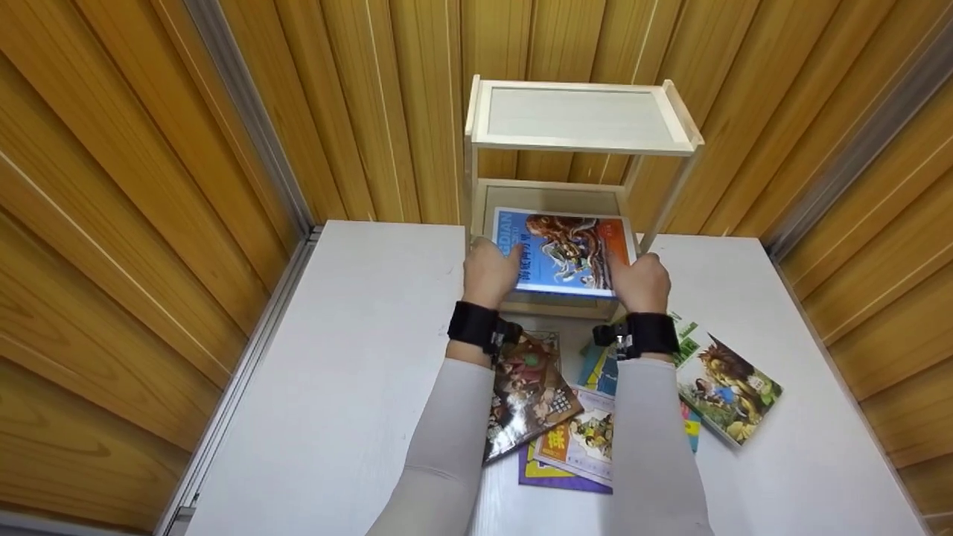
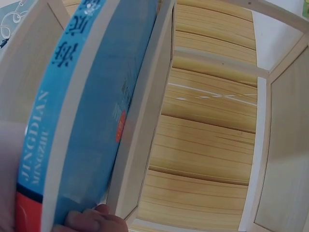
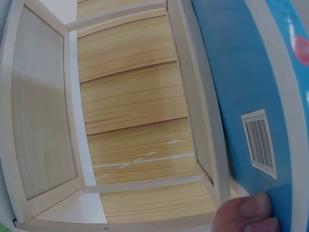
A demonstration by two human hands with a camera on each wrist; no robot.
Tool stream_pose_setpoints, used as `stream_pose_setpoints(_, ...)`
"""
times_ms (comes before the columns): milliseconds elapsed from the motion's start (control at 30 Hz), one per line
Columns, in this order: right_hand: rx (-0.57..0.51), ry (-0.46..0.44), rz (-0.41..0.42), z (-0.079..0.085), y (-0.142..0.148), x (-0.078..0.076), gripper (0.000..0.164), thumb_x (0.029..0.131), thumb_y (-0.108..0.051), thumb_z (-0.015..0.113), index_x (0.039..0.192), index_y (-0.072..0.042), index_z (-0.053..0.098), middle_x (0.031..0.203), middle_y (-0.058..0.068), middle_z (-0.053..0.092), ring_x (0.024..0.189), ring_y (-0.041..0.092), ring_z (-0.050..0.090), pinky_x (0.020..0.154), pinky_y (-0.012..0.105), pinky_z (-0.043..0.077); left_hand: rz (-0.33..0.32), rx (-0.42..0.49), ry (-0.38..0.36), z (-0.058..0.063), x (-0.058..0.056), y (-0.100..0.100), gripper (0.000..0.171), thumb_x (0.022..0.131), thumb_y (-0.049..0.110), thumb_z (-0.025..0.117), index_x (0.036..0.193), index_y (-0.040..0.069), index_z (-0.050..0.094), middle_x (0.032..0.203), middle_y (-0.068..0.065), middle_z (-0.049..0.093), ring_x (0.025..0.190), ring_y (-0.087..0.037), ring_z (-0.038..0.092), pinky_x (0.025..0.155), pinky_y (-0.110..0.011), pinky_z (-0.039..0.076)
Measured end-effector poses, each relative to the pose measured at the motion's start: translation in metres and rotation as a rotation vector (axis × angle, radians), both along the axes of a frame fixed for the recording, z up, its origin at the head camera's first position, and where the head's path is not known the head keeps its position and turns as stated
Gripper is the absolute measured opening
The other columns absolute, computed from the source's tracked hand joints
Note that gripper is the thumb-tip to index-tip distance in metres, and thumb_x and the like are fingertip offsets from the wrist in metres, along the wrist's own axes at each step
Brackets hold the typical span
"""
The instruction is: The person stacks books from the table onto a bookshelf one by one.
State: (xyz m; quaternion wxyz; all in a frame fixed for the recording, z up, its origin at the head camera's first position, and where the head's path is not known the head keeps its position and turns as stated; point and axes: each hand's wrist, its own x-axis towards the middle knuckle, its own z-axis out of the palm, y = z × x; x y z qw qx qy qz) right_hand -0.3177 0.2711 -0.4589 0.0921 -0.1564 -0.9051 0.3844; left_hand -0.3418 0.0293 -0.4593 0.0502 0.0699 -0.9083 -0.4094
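A blue picture book (image 1: 562,257) with an orange sea creature on its cover lies face up at the middle shelf of a pale wooden rack (image 1: 581,143). My left hand (image 1: 491,274) grips its left side, thumb on the cover. On the opposite side my right hand (image 1: 643,283) holds it the same way. Curled fingers (image 2: 89,220) show under the book beside the shelf edge in the left wrist view. From the right wrist, the blue back cover (image 3: 241,87) with a barcode appears close along the shelf frame, fingertips (image 3: 253,208) beneath it.
On the white table (image 1: 372,357) in front of the rack, a dark brown book (image 1: 525,380) overlaps an orange-and-white one (image 1: 577,447). A lion-covered book (image 1: 733,387) lies to the right. Wood-plank walls (image 1: 372,104) stand behind and at both sides.
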Motion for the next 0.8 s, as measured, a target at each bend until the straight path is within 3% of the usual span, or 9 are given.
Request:
stream_pose_setpoints(167, -0.024, 0.027, -0.063, -0.002, -0.003, -0.002, 0.073, 0.105, -0.051, 0.061, 0.129, 0.018, 0.061, 0.122, 0.039, 0.069, 0.117, 0.055, 0.067, 0.104, 0.063, 0.053, 0.042, -0.052, 0.078, 0.001, -0.002, 0.001, 0.058, 0.108, 0.046, 0.068, 0.125, -0.009, 0.068, 0.115, -0.023, 0.078, 0.109, -0.038, 0.077, 0.096, -0.046, 0.062)
stream_pose_setpoints(300, -0.074, 0.082, -0.128, -0.001, -0.005, -0.003, 0.063, 0.104, -0.044, 0.059, 0.129, 0.014, 0.061, 0.123, 0.037, 0.070, 0.119, 0.056, 0.066, 0.106, 0.062, 0.052, 0.080, -0.030, 0.130, 0.002, -0.002, 0.003, 0.053, 0.107, 0.044, 0.069, 0.115, -0.008, 0.074, 0.109, -0.024, 0.079, 0.104, -0.039, 0.078, 0.092, -0.047, 0.062)
stream_pose_setpoints(433, -0.144, 0.131, -0.171, 0.001, -0.007, -0.003, 0.056, 0.105, -0.039, 0.059, 0.132, 0.010, 0.059, 0.128, 0.036, 0.070, 0.123, 0.054, 0.064, 0.110, 0.060, 0.050, 0.124, 0.028, 0.169, 0.004, -0.002, 0.005, 0.059, 0.104, 0.043, 0.072, 0.126, -0.012, 0.070, 0.116, -0.028, 0.077, 0.111, -0.042, 0.076, 0.098, -0.049, 0.061)
stream_pose_setpoints(567, -0.195, 0.164, -0.158, 0.001, -0.012, -0.004, 0.055, 0.105, -0.036, 0.059, 0.136, 0.008, 0.055, 0.132, 0.037, 0.068, 0.121, 0.051, 0.063, 0.107, 0.059, 0.050, 0.160, 0.091, 0.198, 0.005, -0.002, 0.007, 0.065, 0.102, 0.040, 0.075, 0.138, -0.012, 0.059, 0.124, -0.030, 0.069, 0.113, -0.045, 0.073, 0.100, -0.052, 0.061)
stream_pose_setpoints(800, -0.170, 0.167, -0.133, -0.006, -0.016, -0.005, 0.051, 0.105, -0.036, 0.057, 0.137, 0.004, 0.052, 0.130, 0.036, 0.068, 0.111, 0.048, 0.063, 0.098, 0.058, 0.049, 0.142, 0.124, 0.164, 0.004, 0.002, 0.007, 0.065, 0.102, 0.038, 0.075, 0.143, -0.008, 0.054, 0.128, -0.028, 0.058, 0.105, -0.042, 0.071, 0.094, -0.051, 0.062)
